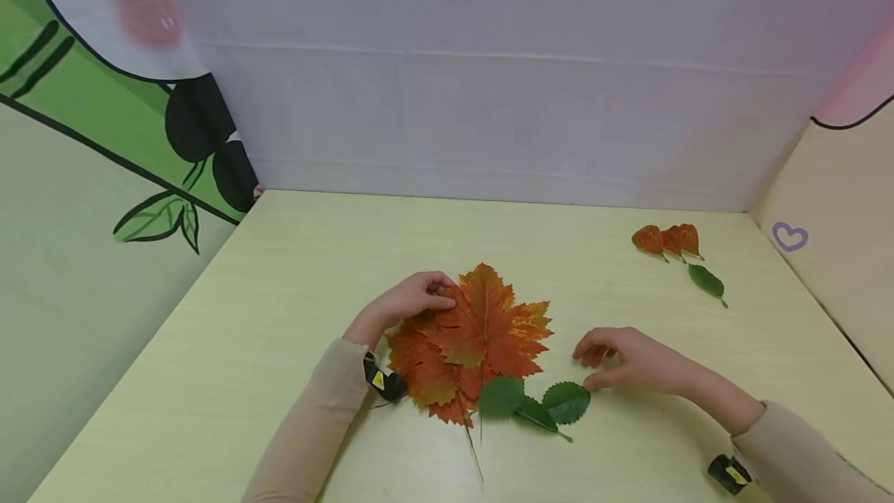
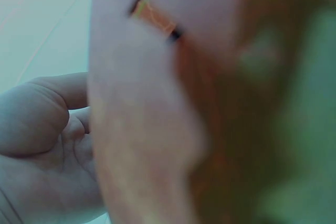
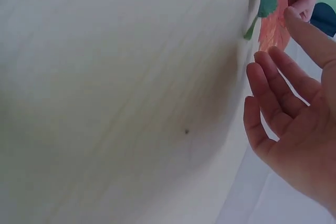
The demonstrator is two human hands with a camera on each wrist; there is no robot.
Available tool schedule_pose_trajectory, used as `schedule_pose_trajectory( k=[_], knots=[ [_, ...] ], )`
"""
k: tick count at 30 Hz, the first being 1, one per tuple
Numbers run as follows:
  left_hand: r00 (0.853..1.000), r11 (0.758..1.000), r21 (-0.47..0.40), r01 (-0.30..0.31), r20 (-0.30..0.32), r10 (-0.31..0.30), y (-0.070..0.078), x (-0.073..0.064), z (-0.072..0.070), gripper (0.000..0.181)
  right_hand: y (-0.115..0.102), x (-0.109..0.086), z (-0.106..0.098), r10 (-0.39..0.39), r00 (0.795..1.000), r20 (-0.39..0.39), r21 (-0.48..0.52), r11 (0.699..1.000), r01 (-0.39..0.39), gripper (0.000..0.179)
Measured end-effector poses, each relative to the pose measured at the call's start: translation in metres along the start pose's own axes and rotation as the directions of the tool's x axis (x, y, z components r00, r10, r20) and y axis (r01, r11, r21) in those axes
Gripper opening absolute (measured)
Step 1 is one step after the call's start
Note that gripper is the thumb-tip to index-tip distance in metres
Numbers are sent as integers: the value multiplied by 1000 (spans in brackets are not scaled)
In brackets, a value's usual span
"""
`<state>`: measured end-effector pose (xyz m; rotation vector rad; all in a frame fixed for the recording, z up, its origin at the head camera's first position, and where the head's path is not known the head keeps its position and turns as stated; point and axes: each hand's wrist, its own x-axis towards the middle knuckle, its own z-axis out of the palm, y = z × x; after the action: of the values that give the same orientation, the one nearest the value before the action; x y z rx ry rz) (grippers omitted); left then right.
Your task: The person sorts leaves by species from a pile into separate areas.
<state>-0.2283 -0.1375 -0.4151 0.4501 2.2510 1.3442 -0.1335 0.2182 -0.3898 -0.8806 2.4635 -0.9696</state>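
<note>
My left hand (image 1: 412, 297) pinches the left edge of an orange-red maple leaf (image 1: 489, 324), thumb on top. More maple leaves (image 1: 422, 367) overlap beneath it, with thin stems pointing toward me. In the left wrist view a blurred leaf (image 2: 236, 145) fills the right side and hides the fingertips. Several green leaves (image 1: 567, 403) with toothed edges lie at the lower right of the maple leaves. Just right of them, my right hand (image 1: 639, 359) hovers low over the table with loosely bent fingers and nothing between them; its palm shows in the right wrist view.
Near the back right of the pale wooden table (image 1: 293, 254) lie several orange papery lantern-shaped pods (image 1: 649, 241) and a single green leaf (image 1: 707, 281). A white cloth panel (image 1: 489, 123) rises along the back edge. Printed panels border both sides.
</note>
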Motion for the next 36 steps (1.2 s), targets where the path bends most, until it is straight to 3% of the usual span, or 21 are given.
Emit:
schedule_pose_trajectory(
  k=[5, 11, 16, 22, 36],
  knots=[
    [1000, 1000, 8, -2, 3, 2, -1, 0, 1, 22, -3, 4, 10, -11, 998, 54, -2, 1000, 11, 35],
    [1000, 1000, 5, -4, 6, 4, 1, 0, 2, 24, -4, 6, 15, -6, 999, 52, -128, 992, 12, 30],
    [1000, 1000, 22, -9, 0, 9, 2, 0, 1, 23, -6, 9, 15, -23, 998, 55, -173, 984, 32, 24],
    [1000, 1000, 25, -14, -1, 14, 2, 1, -1, 23, -5, 10, 12, -46, 997, 57, -176, 983, 56, 17],
    [1000, 999, 41, -3, 0, 3, 1, 1, 0, 25, -1, 3, 2, 22, 999, 23, -94, 995, -20, 9]
  ],
)
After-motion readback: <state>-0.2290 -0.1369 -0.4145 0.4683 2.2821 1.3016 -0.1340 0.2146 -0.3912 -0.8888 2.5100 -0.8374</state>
